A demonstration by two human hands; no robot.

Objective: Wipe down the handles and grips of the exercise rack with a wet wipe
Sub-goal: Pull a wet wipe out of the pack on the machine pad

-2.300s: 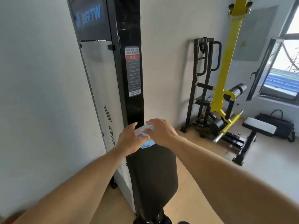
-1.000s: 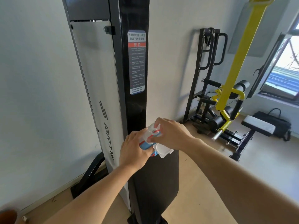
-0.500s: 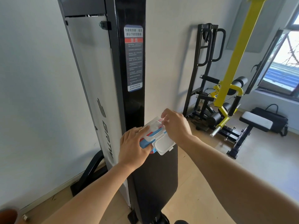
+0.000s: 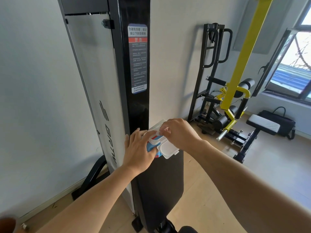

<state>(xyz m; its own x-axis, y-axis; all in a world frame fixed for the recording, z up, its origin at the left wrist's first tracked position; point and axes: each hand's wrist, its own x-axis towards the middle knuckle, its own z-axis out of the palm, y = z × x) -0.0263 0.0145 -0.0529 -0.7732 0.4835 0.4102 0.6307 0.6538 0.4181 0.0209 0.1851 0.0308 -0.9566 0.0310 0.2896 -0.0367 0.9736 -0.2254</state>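
A blue and white wet-wipe pack [image 4: 157, 143] rests on top of the black padded bench [image 4: 159, 182] that stands folded up against the tall black machine column [image 4: 134, 64]. Its white flip lid [image 4: 168, 149] hangs open toward me. My left hand [image 4: 138, 150] lies over the pack's left end, thumb on top, and holds it steady. My right hand [image 4: 178, 132] pinches something small and pale at the pack's opening; whether it is a wipe or a seal I cannot tell. The exercise rack [image 4: 213, 68] with curved black handles stands at the back wall.
A yellow and black weight machine [image 4: 235, 91] with foam rollers and a small padded seat [image 4: 263, 126] fills the right side. A black bag [image 4: 281, 121] lies under the open window [image 4: 296, 64]. White walls flank the column; wooden floor spreads to the right.
The pack's lid has been flipped open since the first frame. My right hand's fingers have moved down into the opening and now pinch there. The left hand keeps its hold.
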